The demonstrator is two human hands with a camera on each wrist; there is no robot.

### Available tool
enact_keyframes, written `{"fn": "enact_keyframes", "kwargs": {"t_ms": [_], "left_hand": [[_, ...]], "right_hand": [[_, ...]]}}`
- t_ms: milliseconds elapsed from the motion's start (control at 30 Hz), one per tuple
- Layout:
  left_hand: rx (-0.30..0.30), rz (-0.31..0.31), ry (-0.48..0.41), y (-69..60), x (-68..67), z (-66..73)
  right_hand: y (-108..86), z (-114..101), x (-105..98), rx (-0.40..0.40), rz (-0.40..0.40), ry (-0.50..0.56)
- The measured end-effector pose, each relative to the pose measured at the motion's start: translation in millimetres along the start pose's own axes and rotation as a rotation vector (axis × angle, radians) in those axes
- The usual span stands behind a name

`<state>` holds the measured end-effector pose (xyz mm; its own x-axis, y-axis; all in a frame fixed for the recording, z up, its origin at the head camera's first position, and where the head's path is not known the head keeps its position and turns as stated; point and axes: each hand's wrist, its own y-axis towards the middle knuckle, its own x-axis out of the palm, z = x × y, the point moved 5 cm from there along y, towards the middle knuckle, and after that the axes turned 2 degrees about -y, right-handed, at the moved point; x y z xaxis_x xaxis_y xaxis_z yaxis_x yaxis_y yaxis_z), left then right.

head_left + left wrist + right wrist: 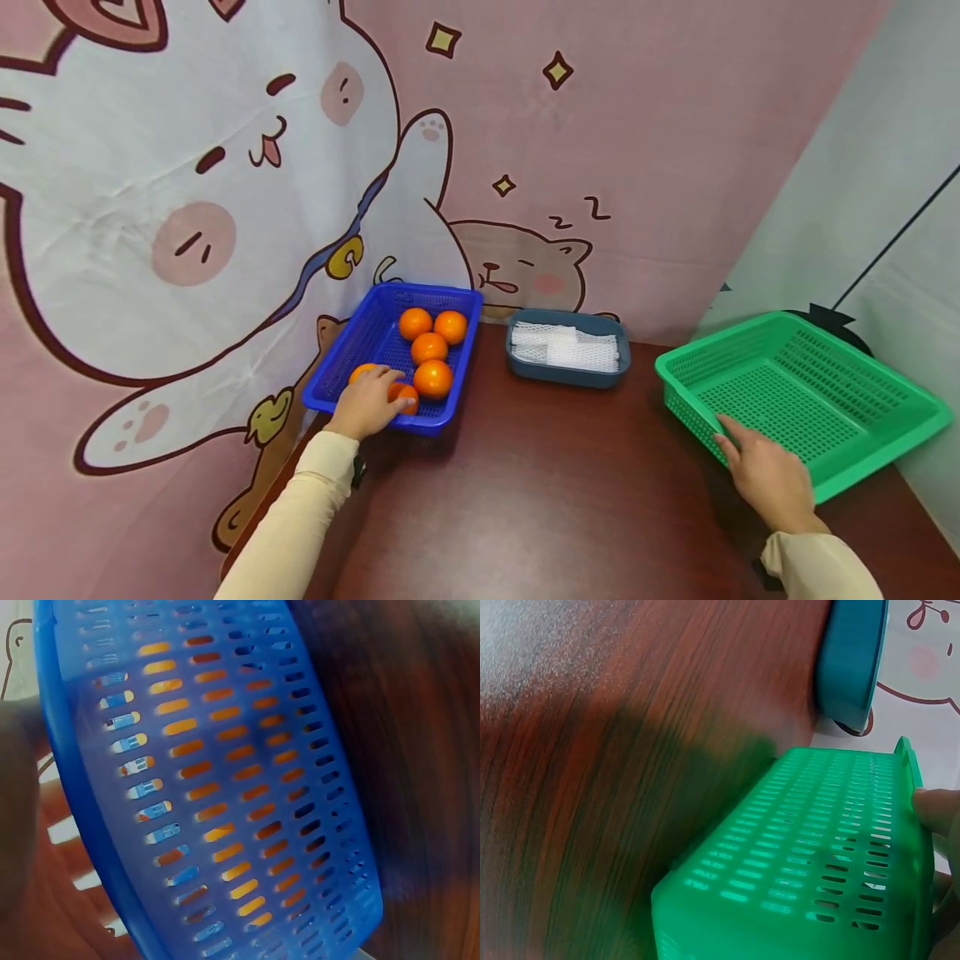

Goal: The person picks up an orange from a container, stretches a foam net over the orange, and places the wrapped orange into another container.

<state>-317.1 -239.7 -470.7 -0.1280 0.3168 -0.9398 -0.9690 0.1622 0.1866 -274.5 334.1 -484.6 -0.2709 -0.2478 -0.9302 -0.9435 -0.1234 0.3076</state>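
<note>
In the head view, my left hand reaches over the near rim of a blue plastic basket. Its thumb and fingers curl about an orange at the basket's near side; another orange lies beside the fingers. The left wrist view shows the slotted basket wall partly hiding this hand. My right hand pinches the left rim of a green plastic basket, thumb and fingers on either side of it. Nothing lies in the green basket.
Between the baskets, a dark blue-grey tray holds white foam mesh sleeves. The baskets and tray stand on a dark reddish wooden table. Several more oranges lie in the blue basket. A cartoon-printed cloth hangs behind.
</note>
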Motion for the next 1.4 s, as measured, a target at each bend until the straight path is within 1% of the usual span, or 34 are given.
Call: {"fn": "enact_keyframes", "kwargs": {"t_ms": [100, 200, 300, 400, 567, 700, 900, 1000, 1167, 1267, 1400], "left_hand": [[-0.068, -0.067, 0.009, 5.9, 2.0, -3.0], [-0.104, -0.124, 0.009, 10.3, 4.0, -4.1], [-0.127, -0.174, 0.004, 13.8, 7.7, -5.4], [-0.155, -0.210, -0.007, 16.8, 12.8, -8.6], [-0.191, -0.259, -0.031, 21.9, 20.8, -14.4], [-0.217, -0.302, -0.079, 26.1, 25.3, -17.6], [-0.264, -0.368, -0.145, 31.2, 31.6, -20.9], [-0.281, -0.387, -0.173, 32.1, 32.4, -21.0], [-0.275, -0.402, -0.193, 32.9, 33.7, -20.3], [-0.266, -0.392, -0.191, 34.1, 35.8, -22.2], [-0.253, -0.364, -0.203, 36.3, 36.2, -22.6]], "right_hand": [[-1.0, 0.0, -0.8, 0.000, 0.008, -0.004], [-1.5, -0.4, -1.0, 0.000, 0.011, -0.003], [-1.5, -0.8, -0.8, 0.006, 0.006, -0.005], [-1.2, -1.1, -0.4, 0.010, -0.005, -0.004], [-1.5, -2.5, -1.1, 0.003, 0.014, -0.005], [-2.1, -2.7, -1.4, 0.005, 0.030, -0.008], [-2.1, -1.5, -0.4, 0.013, 0.014, -0.006], [-3.2, -3.1, 0.1, 0.014, 0.019, -0.006], [-3.6, -4.1, -0.1, 0.013, 0.027, 0.000], [-3.8, -3.4, 0.3, 0.016, 0.024, -0.001], [-4.2, -2.3, -0.1, 0.013, 0.040, -0.004]]}}
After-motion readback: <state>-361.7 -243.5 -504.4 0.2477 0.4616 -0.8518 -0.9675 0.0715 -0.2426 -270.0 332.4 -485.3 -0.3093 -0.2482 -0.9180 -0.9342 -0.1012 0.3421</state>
